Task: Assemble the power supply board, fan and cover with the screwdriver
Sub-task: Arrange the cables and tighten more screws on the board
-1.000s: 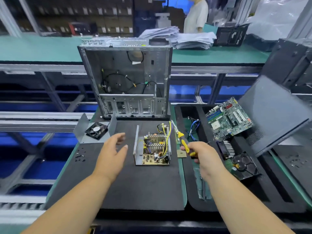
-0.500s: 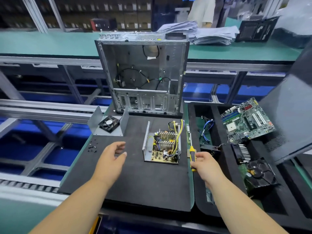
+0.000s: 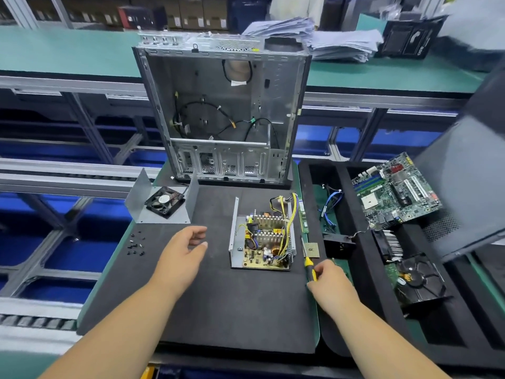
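The right hand (image 3: 332, 285) grips the screwdriver (image 3: 308, 260) by its yellow handle, just right of the power supply board (image 3: 263, 243) on the black mat (image 3: 218, 310); the left hand (image 3: 180, 255) hovers loosely spread. The fan (image 3: 164, 201) sits in its metal cover (image 3: 142, 192) at the mat's far-left corner.

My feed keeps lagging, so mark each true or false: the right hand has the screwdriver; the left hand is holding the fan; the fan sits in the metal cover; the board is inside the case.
1. The right hand holds the screwdriver: true.
2. The left hand holds the fan: false, it hovers open, holding nothing.
3. The fan sits in the metal cover: true.
4. The power supply board is inside the case: false, it lies on the mat.
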Action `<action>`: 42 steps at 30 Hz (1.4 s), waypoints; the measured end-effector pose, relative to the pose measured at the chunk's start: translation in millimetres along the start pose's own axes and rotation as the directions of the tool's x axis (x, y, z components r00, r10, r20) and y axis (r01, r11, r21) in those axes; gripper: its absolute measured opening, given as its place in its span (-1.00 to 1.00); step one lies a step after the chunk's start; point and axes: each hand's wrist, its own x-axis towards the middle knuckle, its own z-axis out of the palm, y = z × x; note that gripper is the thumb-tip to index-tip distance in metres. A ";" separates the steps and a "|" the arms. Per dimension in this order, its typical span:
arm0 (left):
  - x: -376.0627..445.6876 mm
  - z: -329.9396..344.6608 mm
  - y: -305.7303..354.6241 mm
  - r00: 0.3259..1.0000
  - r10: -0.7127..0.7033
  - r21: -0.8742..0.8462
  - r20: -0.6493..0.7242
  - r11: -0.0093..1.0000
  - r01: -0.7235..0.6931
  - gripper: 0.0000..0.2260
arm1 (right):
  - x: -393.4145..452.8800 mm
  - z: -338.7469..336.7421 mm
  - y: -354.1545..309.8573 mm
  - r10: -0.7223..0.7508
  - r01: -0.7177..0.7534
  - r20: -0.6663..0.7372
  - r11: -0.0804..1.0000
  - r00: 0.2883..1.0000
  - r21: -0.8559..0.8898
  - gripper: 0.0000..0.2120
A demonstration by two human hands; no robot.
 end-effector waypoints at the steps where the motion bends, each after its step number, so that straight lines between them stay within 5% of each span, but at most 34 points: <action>1: 4.1 2.0 0.6 1.000 0.000 -0.006 0.015 1.000 0.000 -0.72 | -0.6 -0.9 -1.5 0.005 -0.005 0.001 1.000 1.000 -0.012 -0.72; 12: 81.5 17.7 5.2 0.974 0.076 0.053 0.213 0.995 -0.089 -0.66 | 5.4 -22.1 -33.6 0.019 -0.007 -0.138 0.996 0.990 0.084 -0.91; 17: 119.6 26.6 15.2 0.870 0.107 0.291 0.481 0.917 -0.273 -0.33 | 4.6 -26.9 -76.8 -0.103 0.114 -0.102 0.987 0.990 0.113 -0.88; 21: 129.7 29.3 16.4 0.806 0.110 0.284 0.581 0.901 -0.327 -0.33 | 6.9 -25.5 -90.5 -0.107 0.099 -0.136 0.993 0.985 -0.060 -0.90; 25: 128.9 18.8 11.2 0.811 0.143 0.223 0.568 0.921 -0.319 -0.45 | 12.3 -27.2 -97.1 -0.120 0.095 -0.146 0.981 0.982 -0.168 -0.78; 28: 126.3 3.2 6.5 0.833 0.155 0.172 0.531 0.943 -0.285 -0.56 | 22.5 -31.2 -105.0 -0.173 0.137 -0.138 0.961 0.975 -0.239 -0.95; 33: 112.8 -17.8 -0.4 0.887 0.097 0.123 0.451 0.978 -0.169 -0.73 | 52.0 -39.4 -119.6 -0.288 0.249 -0.083 0.917 0.954 -0.313 -0.80; 42: 58.2 -9.8 7.7 0.910 -0.075 0.199 0.409 0.980 -0.009 -0.78 | 110.3 -49.4 -131.2 -0.579 0.548 0.077 0.710 0.812 -0.443 -0.72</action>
